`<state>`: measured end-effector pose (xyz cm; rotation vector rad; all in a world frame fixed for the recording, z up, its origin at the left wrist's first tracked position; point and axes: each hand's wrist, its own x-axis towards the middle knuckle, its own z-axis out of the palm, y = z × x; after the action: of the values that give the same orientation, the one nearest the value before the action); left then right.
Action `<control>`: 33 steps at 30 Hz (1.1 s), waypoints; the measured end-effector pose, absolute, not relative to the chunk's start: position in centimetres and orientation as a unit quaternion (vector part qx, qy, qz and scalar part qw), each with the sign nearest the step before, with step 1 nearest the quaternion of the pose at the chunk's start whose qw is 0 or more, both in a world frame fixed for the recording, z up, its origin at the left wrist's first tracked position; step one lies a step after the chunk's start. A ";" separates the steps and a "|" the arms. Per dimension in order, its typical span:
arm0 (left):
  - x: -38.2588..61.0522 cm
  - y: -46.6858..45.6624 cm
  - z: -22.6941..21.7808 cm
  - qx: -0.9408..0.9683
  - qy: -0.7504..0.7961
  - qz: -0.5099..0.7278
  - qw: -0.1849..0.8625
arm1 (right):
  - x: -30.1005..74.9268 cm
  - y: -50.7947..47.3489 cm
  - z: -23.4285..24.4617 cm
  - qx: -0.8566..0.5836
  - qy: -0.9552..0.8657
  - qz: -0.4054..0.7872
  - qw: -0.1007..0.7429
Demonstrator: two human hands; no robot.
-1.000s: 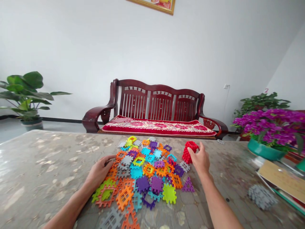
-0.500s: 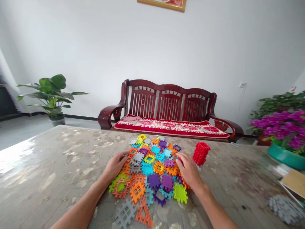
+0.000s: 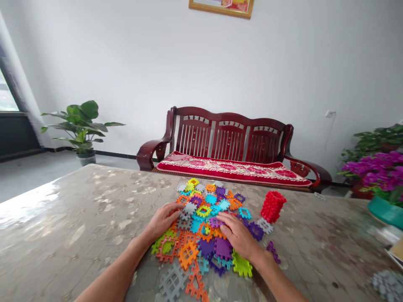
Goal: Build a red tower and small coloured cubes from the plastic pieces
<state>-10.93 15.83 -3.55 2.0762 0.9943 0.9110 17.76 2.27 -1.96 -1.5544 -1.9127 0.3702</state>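
A pile of flat plastic interlocking tiles with notched edges, in several colours, lies on the table. At its left side my left hand (image 3: 164, 218) rests palm down, fingers stretched toward a grey tile (image 3: 189, 208) and an orange window tile (image 3: 183, 199). My right hand (image 3: 237, 235) lies over the right part of the pile, its fingertips on a purple window tile (image 3: 215, 222). Its fingers are extended, and its palm hides the tiles below. Close to my right wrist are a lime green tile (image 3: 242, 264) and a purple tile (image 3: 273, 252).
A bumpy red cylinder (image 3: 272, 206) stands upright right of the pile, beside a grey tile (image 3: 265, 225). Farther right are a grey stack (image 3: 388, 285) and purple flowers in a teal pot (image 3: 385, 212). A wooden bench (image 3: 228, 138) stands behind the table (image 3: 78, 222).
My right hand has slid left onto the pile, uncovering purple, turquoise and grey tiles at the right. My left hand has shifted slightly right. The whole view has turned a little left.
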 end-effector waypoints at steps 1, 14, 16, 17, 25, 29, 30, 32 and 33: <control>-10.9 15.8 -3.5 0.790 0.382 0.350 0.328 | 17.8 2.3 -1.9 -0.576 -0.728 0.153 0.339; -10.7 14.3 -1.8 0.763 0.372 0.364 0.383 | 23.5 0.1 -4.6 -0.746 -0.601 -0.110 0.267; -10.4 14.2 -2.0 0.782 0.364 0.355 0.361 | 23.1 -0.3 -5.5 -0.757 -0.594 -0.118 0.246; -10.3 14.1 -2.2 0.786 0.366 0.351 0.353 | 22.9 -0.3 -5.8 -0.761 -0.590 -0.113 0.243; -10.7 14.2 -2.9 0.721 0.406 0.403 0.392 | 20.5 2.8 -5.8 -0.736 -0.563 0.043 0.373; -10.8 14.2 -2.8 0.697 0.395 0.415 0.430 | 18.3 4.2 -4.7 -0.700 -0.560 0.091 0.433; -10.8 14.2 -2.9 0.693 0.393 0.416 0.438 | 17.7 4.4 -4.4 -0.685 -0.567 0.104 0.446; -10.8 14.3 -3.1 0.683 0.391 0.420 0.452 | 16.7 4.6 -3.6 -0.644 -0.588 0.141 0.470; -10.9 14.4 -3.3 0.678 0.391 0.424 0.456 | 16.3 4.6 -3.1 -0.620 -0.597 0.161 0.483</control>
<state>-10.88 14.45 -3.31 1.6716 0.9639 1.0444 16.30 4.64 -3.10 -1.5115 -1.4545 0.3922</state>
